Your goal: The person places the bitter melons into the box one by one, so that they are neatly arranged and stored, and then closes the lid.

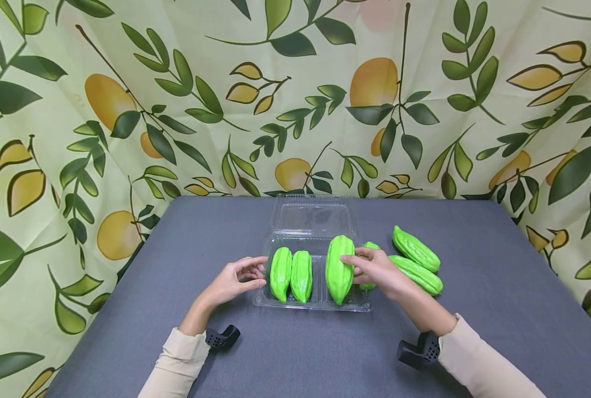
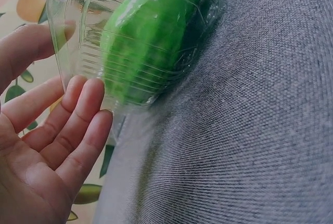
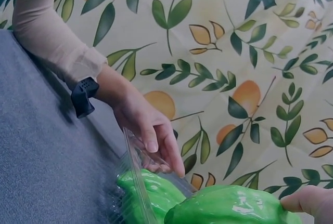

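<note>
Long cream sleeves (image 1: 484, 356), black wrist cameras (image 1: 417, 354), perforated casings (image 1: 431, 346)

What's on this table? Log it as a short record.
Box: clear, lid open at the back
In box: two gourds, side by side on the left
Right hand: holds a gourd over the box's right side
Left hand: at the box's left edge
Behind right hand: a gourd, partly hidden
Far right: two gourds on the table

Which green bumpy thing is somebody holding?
The green bumpy thing pinched in the right hand, over the right side of the clear box. Only it is held: two others lie farther left, three more farther right.
</note>
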The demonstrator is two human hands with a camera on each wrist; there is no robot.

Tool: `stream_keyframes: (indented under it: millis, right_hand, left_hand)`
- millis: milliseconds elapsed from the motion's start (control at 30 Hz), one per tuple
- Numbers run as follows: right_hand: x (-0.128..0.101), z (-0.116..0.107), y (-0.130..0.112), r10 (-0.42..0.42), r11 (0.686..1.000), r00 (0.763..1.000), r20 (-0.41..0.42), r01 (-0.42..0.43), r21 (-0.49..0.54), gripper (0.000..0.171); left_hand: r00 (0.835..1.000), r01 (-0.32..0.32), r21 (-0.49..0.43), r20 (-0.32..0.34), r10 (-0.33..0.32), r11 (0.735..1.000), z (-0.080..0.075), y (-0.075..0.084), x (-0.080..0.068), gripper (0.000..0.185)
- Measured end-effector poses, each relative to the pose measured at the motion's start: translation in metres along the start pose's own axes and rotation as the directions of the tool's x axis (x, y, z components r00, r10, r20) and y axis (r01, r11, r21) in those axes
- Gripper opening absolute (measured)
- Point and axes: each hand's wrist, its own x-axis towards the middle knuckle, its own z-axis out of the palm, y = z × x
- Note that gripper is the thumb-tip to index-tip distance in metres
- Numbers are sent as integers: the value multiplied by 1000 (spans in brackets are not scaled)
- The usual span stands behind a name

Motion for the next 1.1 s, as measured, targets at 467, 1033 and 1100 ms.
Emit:
stream_keyframes:
  millis: [467, 1033, 1100]
  right_hand:
    - [13, 11, -1, 1, 1000, 1000, -10, -2, -30, 75]
    - [24, 24, -3, -19, 997, 1000, 19, 20, -75, 65]
    - [23, 26, -3, -20, 996, 999, 28, 22, -82, 66]
  left_hand:
    - [1000, 6, 11, -5, -5, 1000, 0, 1, 0, 50]
    - [1000, 15, 27, -1, -15, 1000, -1, 2, 0, 50]
    - [1000, 19, 30, 0, -19, 999, -1, 2, -1, 50]
